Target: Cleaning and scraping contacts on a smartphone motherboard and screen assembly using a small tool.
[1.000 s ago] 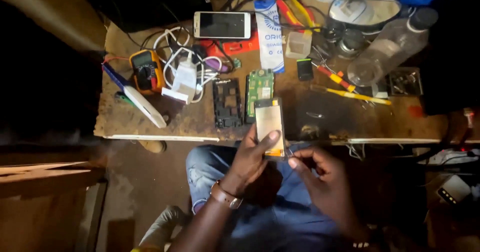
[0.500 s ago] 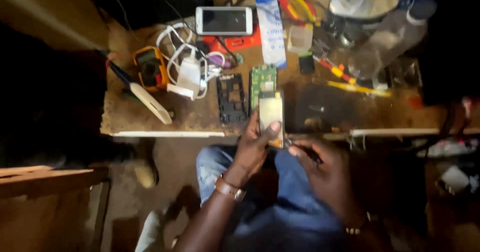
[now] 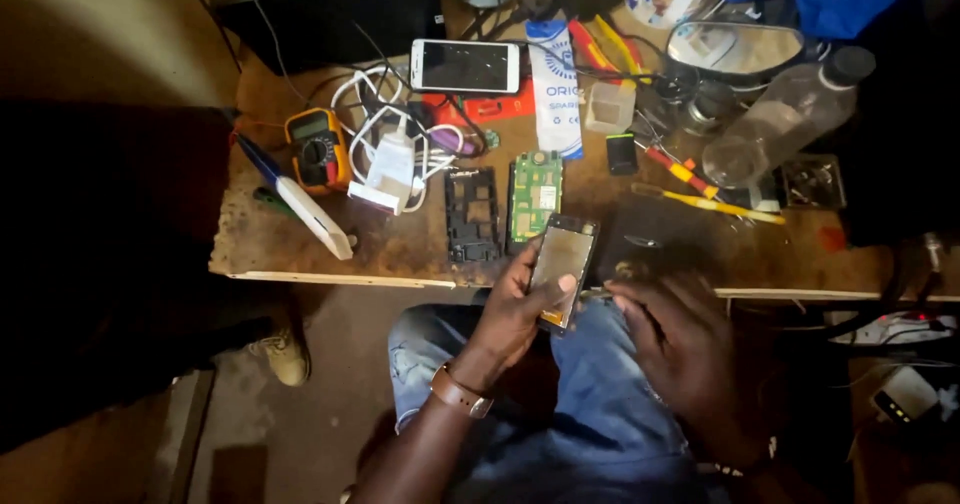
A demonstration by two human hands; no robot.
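Note:
My left hand (image 3: 510,314) grips a phone screen assembly (image 3: 562,264) upright over my lap, thumb across its face. My right hand (image 3: 680,349) is beside it, fingers pinched on a thin metal tool (image 3: 597,292) whose tip meets the screen's right edge. Just beyond, on the wooden workbench (image 3: 300,254), lie a green circuit board (image 3: 535,196) and a black phone frame (image 3: 471,214).
Farther back on the bench: a white smartphone (image 3: 465,66), an orange multimeter (image 3: 317,150), a white charger with tangled cables (image 3: 390,169), screwdrivers (image 3: 700,196), a clear plastic bottle (image 3: 790,114), a small black battery (image 3: 621,153). My blue jeans (image 3: 560,404) fill the foreground.
The view has shifted slightly. My hands stay on the screen assembly and the tool, with the screen held a little lower toward my lap.

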